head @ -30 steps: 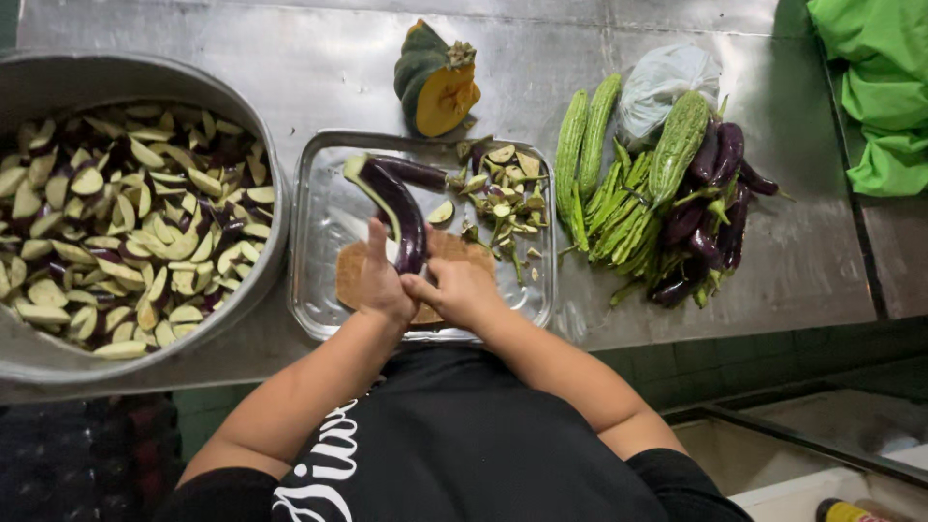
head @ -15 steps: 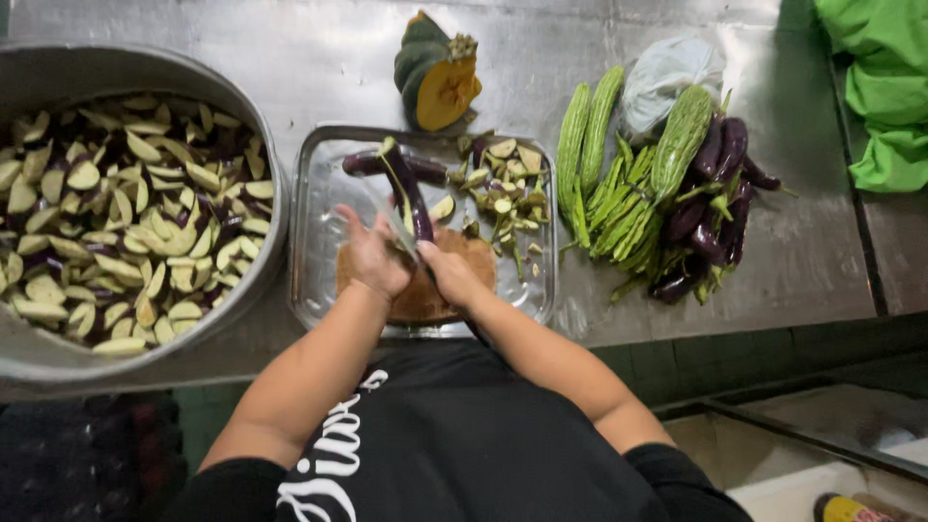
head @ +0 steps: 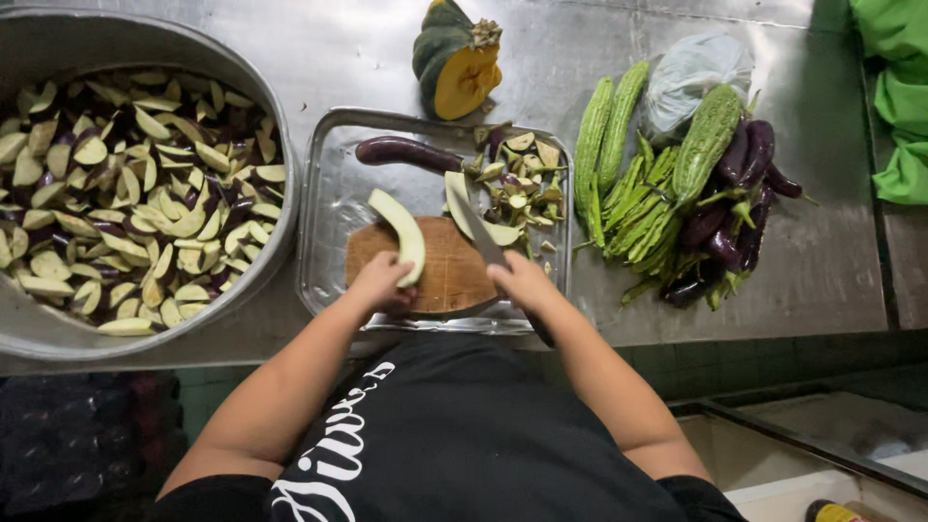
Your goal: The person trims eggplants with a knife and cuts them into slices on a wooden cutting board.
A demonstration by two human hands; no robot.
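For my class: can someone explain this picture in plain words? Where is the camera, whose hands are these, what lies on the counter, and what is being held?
The camera sits on a person's head and looks straight down, so you see their own arms and dark apron. There is no machine, only bare hands. The left hand holds a halved eggplant, cut side up, on a round wooden board. The right hand grips a knife, its blade over the other half. The board sits in a metal tray with a whole eggplant and trimmings. On the steel counter to the left is a big bowl of eggplant slices; behind is a cut squash; to the right are green gourds and more eggplants.
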